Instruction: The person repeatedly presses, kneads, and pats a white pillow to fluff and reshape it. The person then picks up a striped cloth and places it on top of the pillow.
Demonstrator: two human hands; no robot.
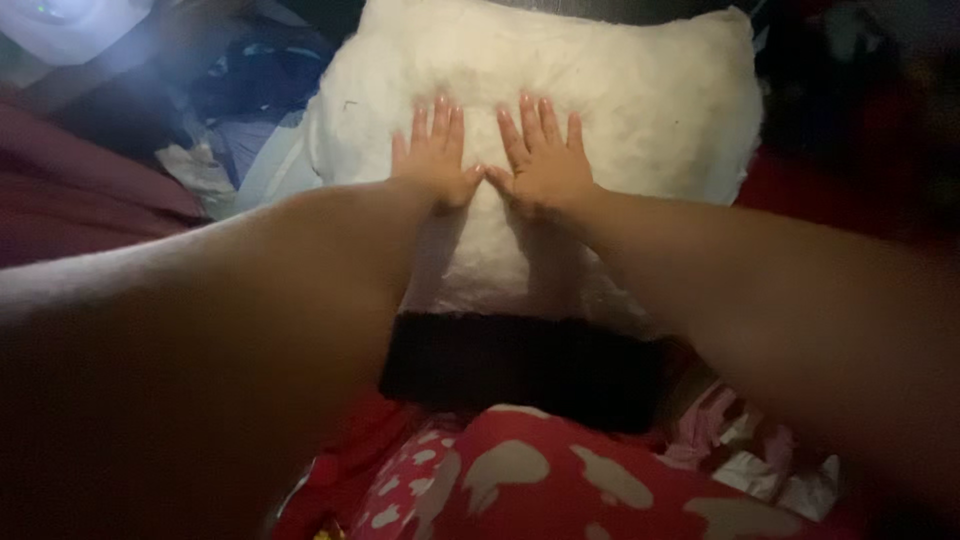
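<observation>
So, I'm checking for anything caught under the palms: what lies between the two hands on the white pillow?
Nothing: in the head view, the left hand and right hand lie flat, thumbs nearly touching, over bare white pillow.

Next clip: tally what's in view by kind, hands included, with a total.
Hands pressed flat, fingers spread: 2, the left hand and the right hand
White fluffy pillow under both hands: 1
Black band of fabric below the pillow: 1
Red cloth with pale shapes nearest the camera: 1
Total: 5
</observation>
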